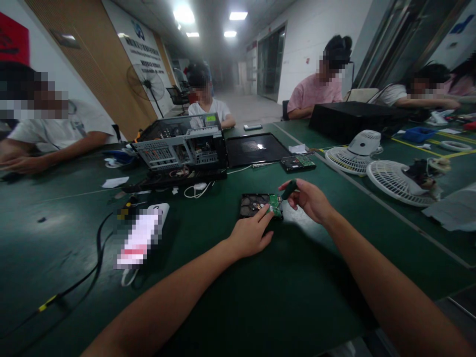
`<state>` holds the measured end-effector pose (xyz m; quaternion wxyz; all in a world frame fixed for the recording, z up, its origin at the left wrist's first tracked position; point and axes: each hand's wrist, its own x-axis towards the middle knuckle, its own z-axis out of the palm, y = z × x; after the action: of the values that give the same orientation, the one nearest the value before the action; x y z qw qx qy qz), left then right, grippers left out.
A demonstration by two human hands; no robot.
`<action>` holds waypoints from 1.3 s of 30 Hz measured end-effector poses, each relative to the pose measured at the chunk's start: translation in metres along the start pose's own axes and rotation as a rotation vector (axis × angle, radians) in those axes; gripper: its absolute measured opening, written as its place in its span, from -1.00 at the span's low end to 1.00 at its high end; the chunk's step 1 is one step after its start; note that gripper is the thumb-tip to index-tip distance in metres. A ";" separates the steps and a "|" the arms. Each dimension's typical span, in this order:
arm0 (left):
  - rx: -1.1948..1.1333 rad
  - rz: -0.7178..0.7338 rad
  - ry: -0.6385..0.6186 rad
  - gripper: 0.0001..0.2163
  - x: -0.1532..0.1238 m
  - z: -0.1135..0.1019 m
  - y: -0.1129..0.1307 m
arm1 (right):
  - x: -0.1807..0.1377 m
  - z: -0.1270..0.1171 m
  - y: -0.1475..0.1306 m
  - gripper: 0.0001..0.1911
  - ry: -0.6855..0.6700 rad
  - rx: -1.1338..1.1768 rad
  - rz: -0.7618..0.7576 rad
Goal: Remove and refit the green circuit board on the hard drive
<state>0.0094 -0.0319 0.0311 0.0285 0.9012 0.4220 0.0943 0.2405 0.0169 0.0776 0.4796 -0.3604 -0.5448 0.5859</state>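
A hard drive (pixel 253 205) lies on the green table in front of me, its green circuit board (pixel 274 200) facing up at the right end. My left hand (pixel 251 234) rests on the drive's near edge, fingers stretched out over the board and thumb apart. Above the board's right side, my right hand (pixel 309 201) is closed around the dark green handle of a screwdriver (pixel 289 190). The tool tilts down to the left, its tip at the board; the exact contact point is too small to tell.
An opened computer case (pixel 178 148) and a black panel (pixel 256 148) stand beyond. A second hard drive (pixel 298 163) lies behind my right hand. Fan parts (pixel 399 182) are at right, a phone (pixel 143 235) and black cable (pixel 98 248) at left. Several people sit around the table.
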 end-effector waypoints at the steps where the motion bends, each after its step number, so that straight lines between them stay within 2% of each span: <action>1: 0.000 0.001 0.002 -0.41 0.000 0.000 0.000 | 0.000 0.000 0.000 -0.59 -0.007 0.017 0.005; 9: -0.002 0.001 -0.003 -0.41 0.000 -0.001 0.000 | -0.001 0.000 -0.002 -0.71 -0.004 0.022 0.006; 22: -0.002 0.007 0.008 -0.41 0.000 0.000 -0.001 | 0.002 0.000 0.001 -0.63 -0.042 0.089 -0.016; 29: 0.008 0.009 0.016 -0.42 0.000 0.002 -0.001 | 0.000 -0.001 -0.001 -0.74 -0.009 0.036 -0.009; 39: 0.000 0.015 0.028 -0.42 -0.001 0.002 -0.001 | 0.002 -0.002 0.004 -0.62 -0.017 0.079 0.015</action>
<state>0.0085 -0.0316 0.0288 0.0218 0.9029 0.4157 0.1069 0.2408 0.0194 0.0733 0.4842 -0.3406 -0.5226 0.6135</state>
